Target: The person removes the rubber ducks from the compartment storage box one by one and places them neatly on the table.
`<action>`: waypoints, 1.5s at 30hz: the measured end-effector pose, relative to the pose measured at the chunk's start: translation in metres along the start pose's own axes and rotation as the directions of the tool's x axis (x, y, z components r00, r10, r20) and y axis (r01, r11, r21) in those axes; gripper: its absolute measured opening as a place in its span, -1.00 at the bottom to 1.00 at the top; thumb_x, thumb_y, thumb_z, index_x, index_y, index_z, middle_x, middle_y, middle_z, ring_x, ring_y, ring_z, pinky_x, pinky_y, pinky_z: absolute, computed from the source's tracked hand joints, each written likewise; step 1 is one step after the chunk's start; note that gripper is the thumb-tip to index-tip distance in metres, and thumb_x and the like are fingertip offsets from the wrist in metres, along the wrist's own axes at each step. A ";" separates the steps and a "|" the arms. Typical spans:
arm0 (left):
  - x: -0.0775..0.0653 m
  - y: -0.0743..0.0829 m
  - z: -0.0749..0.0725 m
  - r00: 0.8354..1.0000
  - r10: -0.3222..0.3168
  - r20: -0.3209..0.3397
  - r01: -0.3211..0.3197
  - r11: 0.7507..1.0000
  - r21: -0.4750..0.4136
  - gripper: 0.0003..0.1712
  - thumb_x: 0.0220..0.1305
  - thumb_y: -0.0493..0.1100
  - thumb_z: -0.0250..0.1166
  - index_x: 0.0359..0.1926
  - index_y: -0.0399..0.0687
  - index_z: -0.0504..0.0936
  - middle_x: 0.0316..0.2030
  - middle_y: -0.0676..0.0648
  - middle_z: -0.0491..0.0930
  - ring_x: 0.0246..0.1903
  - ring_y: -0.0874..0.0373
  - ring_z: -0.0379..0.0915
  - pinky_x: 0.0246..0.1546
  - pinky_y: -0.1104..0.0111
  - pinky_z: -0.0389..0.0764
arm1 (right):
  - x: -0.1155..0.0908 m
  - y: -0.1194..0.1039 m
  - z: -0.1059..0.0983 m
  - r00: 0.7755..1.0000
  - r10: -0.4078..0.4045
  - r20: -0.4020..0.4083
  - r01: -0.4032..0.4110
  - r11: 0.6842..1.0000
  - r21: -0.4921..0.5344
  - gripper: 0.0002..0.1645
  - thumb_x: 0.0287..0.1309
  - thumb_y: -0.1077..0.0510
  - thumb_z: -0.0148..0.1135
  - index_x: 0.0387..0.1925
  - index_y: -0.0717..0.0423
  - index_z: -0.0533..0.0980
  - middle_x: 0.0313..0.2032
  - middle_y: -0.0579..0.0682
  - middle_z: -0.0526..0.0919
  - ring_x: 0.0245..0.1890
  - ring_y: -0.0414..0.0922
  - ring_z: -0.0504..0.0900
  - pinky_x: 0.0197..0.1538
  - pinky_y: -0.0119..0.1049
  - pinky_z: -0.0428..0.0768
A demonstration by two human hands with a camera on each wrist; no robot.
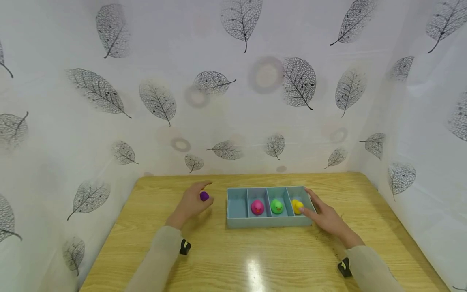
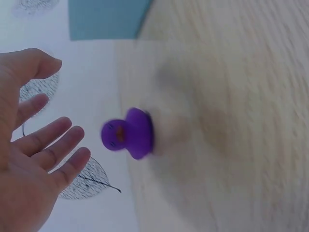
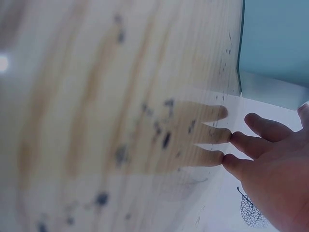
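Observation:
A purple rubber duck [image 2: 140, 134] stands upright on the table in the left wrist view. My left hand [image 1: 191, 202] is beside it, thumb and fingers spread apart; in the head view the duck shows between them. A gap separates the fingers from the duck in the left wrist view. My right hand [image 1: 324, 217] rests at the right end of a blue-grey divided tray [image 1: 270, 222]. Its thumb reaches over the wall by a yellow rubber duck [image 1: 296, 206]; whether they touch I cannot tell. Other right fingertips meet the table in the right wrist view.
A pink duck [image 1: 257, 207] and a green duck [image 1: 277, 207] sit in the two middle compartments; the left compartment holds nothing. Pale sheets with leaf prints [image 1: 226, 150] enclose the wooden table [image 1: 219, 259] at the back and sides. Dark specks mark the wood near my right hand.

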State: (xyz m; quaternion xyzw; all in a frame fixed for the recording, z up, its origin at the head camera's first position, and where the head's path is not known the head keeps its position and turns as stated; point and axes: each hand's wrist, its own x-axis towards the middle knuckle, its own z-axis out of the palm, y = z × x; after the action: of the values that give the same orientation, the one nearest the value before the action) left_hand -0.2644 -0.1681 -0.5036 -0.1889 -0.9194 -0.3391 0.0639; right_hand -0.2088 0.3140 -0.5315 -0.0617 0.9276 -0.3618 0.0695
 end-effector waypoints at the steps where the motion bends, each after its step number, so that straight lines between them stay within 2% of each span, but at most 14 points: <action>1: 0.001 0.005 0.000 1.000 0.017 -0.006 -0.018 1.000 -0.013 -0.32 0.26 -0.16 0.43 0.39 -0.20 0.54 0.29 -0.30 0.60 0.18 -0.29 0.60 0.16 -0.06 0.70 | 0.000 0.000 0.000 1.000 0.000 0.001 0.000 1.000 -0.002 0.02 0.50 -0.34 0.10 0.72 -0.32 -0.19 0.58 0.47 0.08 0.53 0.46 0.19 0.40 0.52 0.32; 7: 0.005 0.030 0.002 0.994 0.108 -0.020 -0.109 0.991 -0.075 -0.38 0.29 -0.19 0.42 0.35 -0.22 0.57 0.25 -0.26 0.64 0.17 -0.23 0.60 0.15 -0.09 0.67 | 0.000 0.000 0.000 1.000 0.001 0.002 -0.001 1.000 0.001 0.03 0.50 -0.35 0.11 0.72 -0.33 -0.19 0.59 0.46 0.07 0.54 0.45 0.19 0.41 0.51 0.31; 14: 0.008 0.057 0.008 0.992 0.123 0.041 -0.116 0.984 -0.138 -0.39 0.32 -0.16 0.41 0.37 -0.17 0.55 0.26 -0.18 0.65 0.19 -0.16 0.58 0.15 -0.04 0.65 | 0.000 0.001 0.000 1.000 0.002 0.003 -0.002 1.000 0.004 0.03 0.49 -0.35 0.10 0.72 -0.33 -0.19 0.59 0.45 0.07 0.54 0.44 0.18 0.42 0.52 0.30; 18: 0.009 0.067 0.012 0.989 0.128 0.077 -0.110 0.972 -0.205 -0.39 0.34 -0.17 0.39 0.39 -0.18 0.53 0.28 -0.20 0.63 0.21 -0.24 0.56 0.17 -0.12 0.63 | 0.001 0.001 0.000 1.000 0.007 0.006 -0.007 1.000 0.013 0.03 0.49 -0.36 0.11 0.72 -0.35 -0.19 0.60 0.44 0.07 0.55 0.43 0.17 0.43 0.51 0.28; 22: 0.012 0.073 0.019 0.983 0.153 0.105 -0.126 0.966 -0.225 -0.38 0.35 -0.18 0.39 0.39 -0.20 0.52 0.26 -0.23 0.63 0.19 -0.28 0.57 0.15 -0.13 0.64 | 0.001 0.002 0.000 1.000 0.007 0.006 -0.007 1.000 0.013 0.03 0.48 -0.37 0.11 0.71 -0.36 -0.19 0.60 0.44 0.06 0.55 0.43 0.17 0.43 0.51 0.28; 27: 0.018 0.078 0.031 0.975 0.195 0.108 -0.164 0.956 -0.245 -0.38 0.31 -0.18 0.41 0.36 -0.24 0.54 0.21 -0.28 0.66 0.17 -0.29 0.61 0.13 -0.16 0.66 | 0.001 0.003 0.001 1.000 -0.002 0.003 0.001 1.000 0.019 0.03 0.49 -0.35 0.11 0.71 -0.36 -0.19 0.60 0.44 0.07 0.55 0.43 0.17 0.43 0.51 0.29; 35: 0.024 0.087 0.046 0.958 0.242 0.153 -0.194 0.942 -0.273 -0.39 0.30 -0.18 0.42 0.35 -0.18 0.55 0.15 -0.35 0.68 0.18 -0.32 0.60 0.24 -0.20 0.60 | 0.001 0.002 0.001 1.000 0.000 0.000 0.000 1.000 0.007 0.03 0.49 -0.35 0.11 0.72 -0.33 -0.18 0.59 0.46 0.07 0.54 0.45 0.18 0.43 0.51 0.29; 38: 0.025 0.091 0.051 0.955 0.236 0.178 -0.181 0.944 -0.277 -0.40 0.33 -0.19 0.41 0.37 -0.15 0.54 0.16 -0.34 0.67 0.22 -0.29 0.59 0.31 -0.19 0.57 | 0.001 0.002 0.001 1.000 0.005 0.000 -0.005 1.000 0.004 0.03 0.49 -0.36 0.11 0.72 -0.33 -0.19 0.59 0.46 0.08 0.54 0.45 0.18 0.43 0.50 0.29; 42: 0.025 0.093 0.058 0.957 0.188 0.222 -0.129 0.959 -0.254 -0.38 0.37 -0.14 0.40 0.41 -0.11 0.51 0.20 -0.29 0.66 0.27 -0.24 0.56 0.35 -0.16 0.54 | 0.001 0.002 0.001 1.000 0.002 -0.004 -0.002 1.000 0.005 0.03 0.49 -0.36 0.11 0.72 -0.33 -0.18 0.58 0.46 0.09 0.54 0.45 0.19 0.43 0.50 0.30; 44: 0.025 0.094 0.061 0.956 0.177 0.234 -0.120 0.963 -0.240 -0.36 0.38 -0.10 0.39 0.42 -0.13 0.49 0.22 -0.27 0.66 0.26 -0.22 0.56 0.34 -0.12 0.56 | 0.001 0.002 0.001 1.000 -0.001 -0.006 0.001 1.000 0.003 0.02 0.49 -0.35 0.11 0.72 -0.33 -0.18 0.58 0.46 0.09 0.53 0.45 0.19 0.42 0.50 0.31; 45: 0.025 0.094 0.062 0.955 0.174 0.240 -0.116 0.964 -0.239 -0.35 0.39 -0.10 0.39 0.43 -0.15 0.48 0.23 -0.28 0.65 0.16 -0.23 0.63 0.26 -0.09 0.62 | 0.001 0.001 0.000 1.000 -0.001 -0.006 0.001 1.000 0.003 0.02 0.49 -0.35 0.11 0.72 -0.33 -0.18 0.58 0.46 0.09 0.53 0.45 0.19 0.42 0.51 0.31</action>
State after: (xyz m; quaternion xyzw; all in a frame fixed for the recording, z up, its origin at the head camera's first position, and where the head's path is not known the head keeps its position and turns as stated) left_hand -0.2498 -0.0545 -0.4882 -0.3048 -0.8595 -0.4067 -0.0535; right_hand -0.2100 0.3145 -0.5329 -0.0611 0.9272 -0.3636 0.0666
